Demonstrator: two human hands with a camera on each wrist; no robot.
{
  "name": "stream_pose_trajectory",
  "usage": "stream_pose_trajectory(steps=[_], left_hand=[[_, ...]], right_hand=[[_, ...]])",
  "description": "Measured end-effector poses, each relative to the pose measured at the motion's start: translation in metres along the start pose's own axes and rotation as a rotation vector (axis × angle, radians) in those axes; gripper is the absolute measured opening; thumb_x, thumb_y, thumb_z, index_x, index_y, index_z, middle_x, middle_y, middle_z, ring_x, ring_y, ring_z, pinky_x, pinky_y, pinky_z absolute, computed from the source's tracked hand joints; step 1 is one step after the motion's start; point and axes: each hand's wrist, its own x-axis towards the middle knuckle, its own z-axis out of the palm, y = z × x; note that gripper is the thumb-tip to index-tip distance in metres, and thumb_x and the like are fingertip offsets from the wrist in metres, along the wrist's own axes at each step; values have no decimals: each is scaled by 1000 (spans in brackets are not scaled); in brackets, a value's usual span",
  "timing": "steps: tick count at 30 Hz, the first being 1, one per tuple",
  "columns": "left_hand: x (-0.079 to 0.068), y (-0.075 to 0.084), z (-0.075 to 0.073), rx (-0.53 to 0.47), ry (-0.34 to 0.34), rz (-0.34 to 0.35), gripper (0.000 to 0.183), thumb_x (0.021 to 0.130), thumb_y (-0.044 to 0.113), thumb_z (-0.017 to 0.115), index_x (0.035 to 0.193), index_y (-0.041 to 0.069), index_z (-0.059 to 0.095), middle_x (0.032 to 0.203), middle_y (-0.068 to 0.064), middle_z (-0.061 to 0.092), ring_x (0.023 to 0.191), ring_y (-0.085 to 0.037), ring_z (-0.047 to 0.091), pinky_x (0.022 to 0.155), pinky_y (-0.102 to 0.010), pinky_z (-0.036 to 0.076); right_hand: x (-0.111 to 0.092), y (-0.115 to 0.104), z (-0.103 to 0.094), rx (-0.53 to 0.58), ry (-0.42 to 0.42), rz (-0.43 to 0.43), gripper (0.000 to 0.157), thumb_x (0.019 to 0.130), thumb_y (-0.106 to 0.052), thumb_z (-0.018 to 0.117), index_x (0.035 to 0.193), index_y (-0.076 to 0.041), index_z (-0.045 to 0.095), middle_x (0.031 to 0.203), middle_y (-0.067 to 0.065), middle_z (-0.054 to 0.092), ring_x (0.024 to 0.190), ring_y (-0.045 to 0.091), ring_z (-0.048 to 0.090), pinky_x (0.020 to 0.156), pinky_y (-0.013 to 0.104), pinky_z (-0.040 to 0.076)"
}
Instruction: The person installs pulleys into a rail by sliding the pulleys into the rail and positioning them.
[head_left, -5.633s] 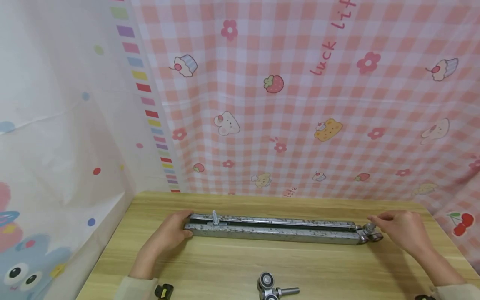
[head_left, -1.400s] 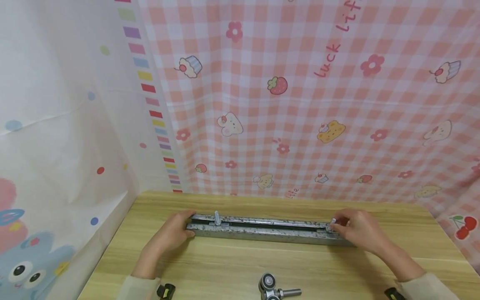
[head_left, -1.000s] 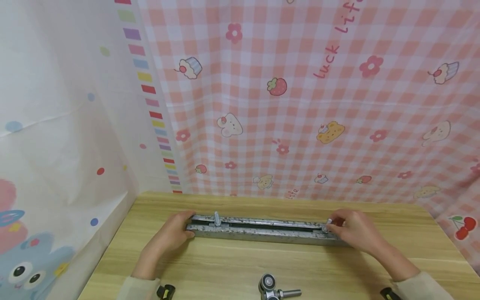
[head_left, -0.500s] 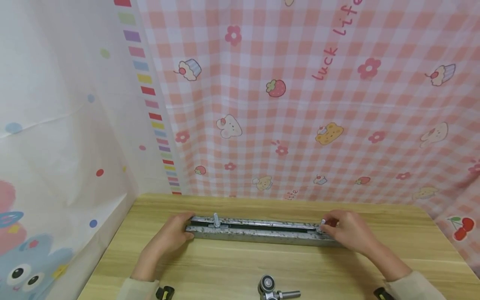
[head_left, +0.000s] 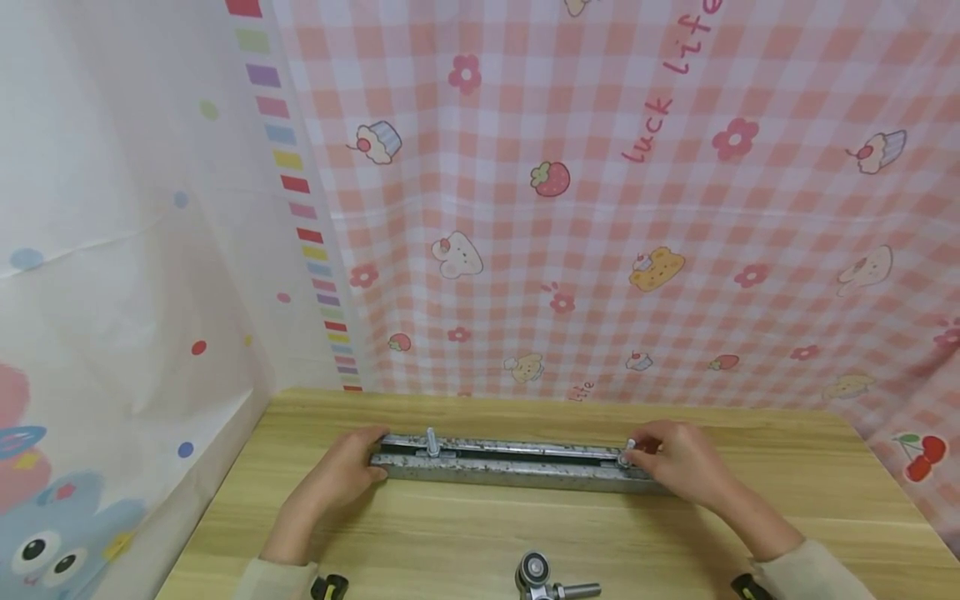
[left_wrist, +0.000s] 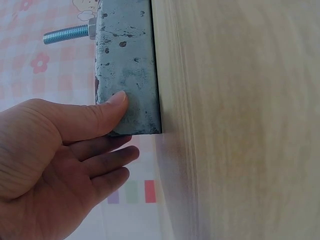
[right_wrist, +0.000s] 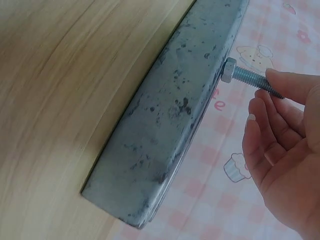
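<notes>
A scuffed grey metal rail [head_left: 510, 473] with a slot along its top lies across the table. My left hand [head_left: 343, 467] grips its left end, and the left wrist view shows the thumb [left_wrist: 102, 117] pressed on the side wall. An upright bolt [head_left: 432, 442] with a nut rises from the slot near that end. Toward the right end, my right hand [head_left: 686, 462] pinches the threaded bolt [right_wrist: 250, 77] of a roller trolley between thumb and fingers. The trolley's wheels are hidden inside the rail. Nearer me lies a loose roller trolley [head_left: 535, 568] with its bolt pointing right.
The wooden table [head_left: 450, 533] ends at the back against a pink checked cloth [head_left: 600, 208]. A white printed cloth [head_left: 150, 250] hangs along the left side. The loose trolley is cut off by the bottom frame edge.
My right hand has slid the trolley from the rail's right mouth into the slot and leftward along it. The left hand has stayed on the rail's left end.
</notes>
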Motion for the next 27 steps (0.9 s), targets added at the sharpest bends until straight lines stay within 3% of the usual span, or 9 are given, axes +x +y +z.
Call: stream_pose_trajectory(steps=[27], left_hand=[[0,1,0,4,4,10,49,85,-10,79,132,-10,63,131,-25,66,123,-41,62,106,-57,50]], right_hand=[[16,-26,22,48,-19,-36,6,88,-13,85,89,-16,79,79,-13,70,71,1,61,60,22,54]])
